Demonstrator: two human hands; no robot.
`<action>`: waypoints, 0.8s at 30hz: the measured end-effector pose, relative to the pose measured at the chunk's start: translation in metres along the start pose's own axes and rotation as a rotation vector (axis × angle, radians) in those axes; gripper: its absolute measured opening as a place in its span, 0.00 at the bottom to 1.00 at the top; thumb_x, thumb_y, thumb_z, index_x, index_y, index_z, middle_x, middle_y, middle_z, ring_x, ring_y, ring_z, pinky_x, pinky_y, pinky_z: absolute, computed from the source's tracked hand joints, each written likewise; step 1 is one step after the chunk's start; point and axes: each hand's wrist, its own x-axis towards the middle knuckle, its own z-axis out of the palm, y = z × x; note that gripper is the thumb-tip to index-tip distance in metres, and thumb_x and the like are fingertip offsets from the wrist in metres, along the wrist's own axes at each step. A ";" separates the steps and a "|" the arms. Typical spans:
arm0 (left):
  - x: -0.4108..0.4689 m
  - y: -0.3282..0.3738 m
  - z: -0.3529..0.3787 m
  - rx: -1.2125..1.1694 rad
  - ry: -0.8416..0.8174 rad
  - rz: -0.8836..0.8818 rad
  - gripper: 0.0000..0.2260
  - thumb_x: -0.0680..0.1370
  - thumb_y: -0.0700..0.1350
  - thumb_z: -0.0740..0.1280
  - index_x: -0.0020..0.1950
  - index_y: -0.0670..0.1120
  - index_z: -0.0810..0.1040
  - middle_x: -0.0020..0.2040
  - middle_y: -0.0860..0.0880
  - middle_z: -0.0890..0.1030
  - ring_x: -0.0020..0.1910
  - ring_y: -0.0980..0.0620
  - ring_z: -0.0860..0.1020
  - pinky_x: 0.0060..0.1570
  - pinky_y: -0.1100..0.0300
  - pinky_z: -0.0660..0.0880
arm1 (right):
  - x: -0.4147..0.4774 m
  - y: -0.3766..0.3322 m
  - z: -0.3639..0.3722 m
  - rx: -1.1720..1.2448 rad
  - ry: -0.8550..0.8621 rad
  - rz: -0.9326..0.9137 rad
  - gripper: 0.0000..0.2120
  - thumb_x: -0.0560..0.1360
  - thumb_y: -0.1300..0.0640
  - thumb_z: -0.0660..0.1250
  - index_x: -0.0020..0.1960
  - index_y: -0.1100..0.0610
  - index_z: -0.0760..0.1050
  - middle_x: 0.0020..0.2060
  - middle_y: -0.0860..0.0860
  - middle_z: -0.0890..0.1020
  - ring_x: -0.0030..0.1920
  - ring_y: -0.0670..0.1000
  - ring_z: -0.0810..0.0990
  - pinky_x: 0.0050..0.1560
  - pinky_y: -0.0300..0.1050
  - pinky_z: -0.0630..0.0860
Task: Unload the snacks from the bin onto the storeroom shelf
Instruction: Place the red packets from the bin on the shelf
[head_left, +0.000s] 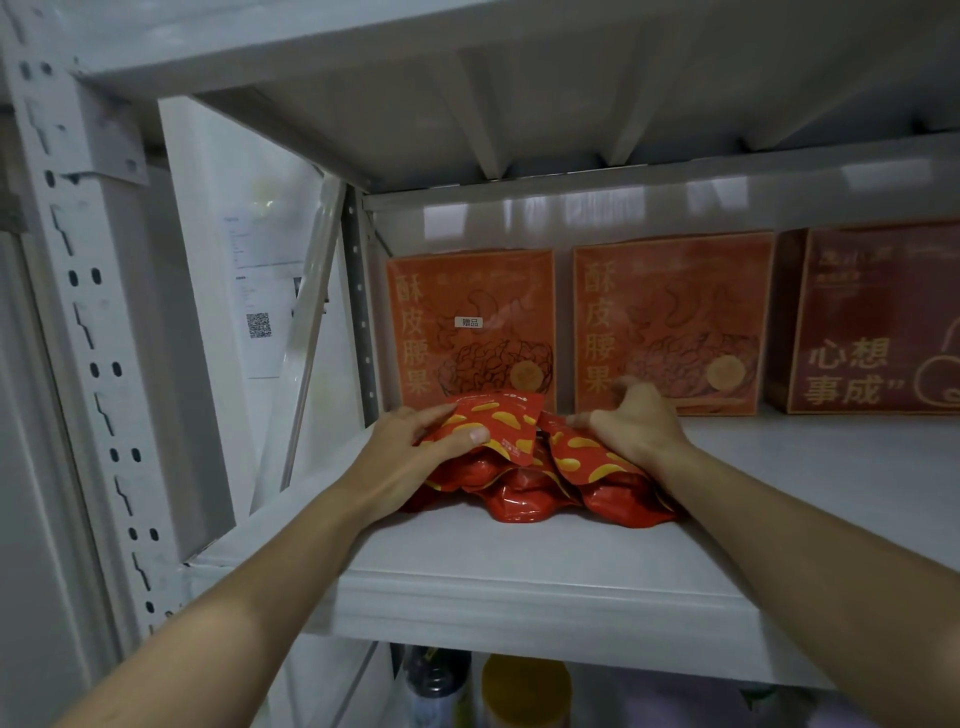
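Observation:
A heap of several red snack packets printed with yellow shapes lies on the white storeroom shelf. My left hand grips the top packet at the heap's left side, thumb pressed on its face. My right hand sits on the heap's right side, fingers curled over a packet. The bin is out of view.
Three orange-red boxes stand against the shelf's back: one behind the heap, one behind my right hand, one at far right. A perforated upright post rises at left. Bottles show on the shelf below.

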 end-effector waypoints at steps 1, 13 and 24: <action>0.001 -0.002 -0.001 0.008 -0.004 0.001 0.12 0.72 0.58 0.70 0.55 0.63 0.77 0.50 0.66 0.76 0.48 0.75 0.75 0.47 0.78 0.71 | 0.000 -0.001 0.000 -0.004 -0.003 -0.018 0.39 0.67 0.46 0.78 0.73 0.59 0.68 0.68 0.56 0.75 0.68 0.58 0.72 0.65 0.50 0.71; 0.000 -0.008 0.000 0.151 0.112 0.046 0.20 0.66 0.73 0.66 0.55 0.69 0.76 0.53 0.64 0.75 0.54 0.65 0.74 0.52 0.71 0.67 | -0.006 -0.009 -0.003 -0.084 0.027 -0.234 0.35 0.70 0.46 0.77 0.72 0.56 0.70 0.68 0.55 0.76 0.68 0.56 0.74 0.67 0.50 0.71; -0.020 0.020 0.001 0.140 0.242 0.133 0.25 0.75 0.63 0.68 0.70 0.56 0.75 0.68 0.56 0.75 0.65 0.60 0.73 0.67 0.58 0.70 | -0.040 -0.040 -0.023 -0.213 -0.083 -0.573 0.34 0.77 0.37 0.63 0.78 0.51 0.63 0.76 0.50 0.66 0.76 0.52 0.63 0.74 0.49 0.59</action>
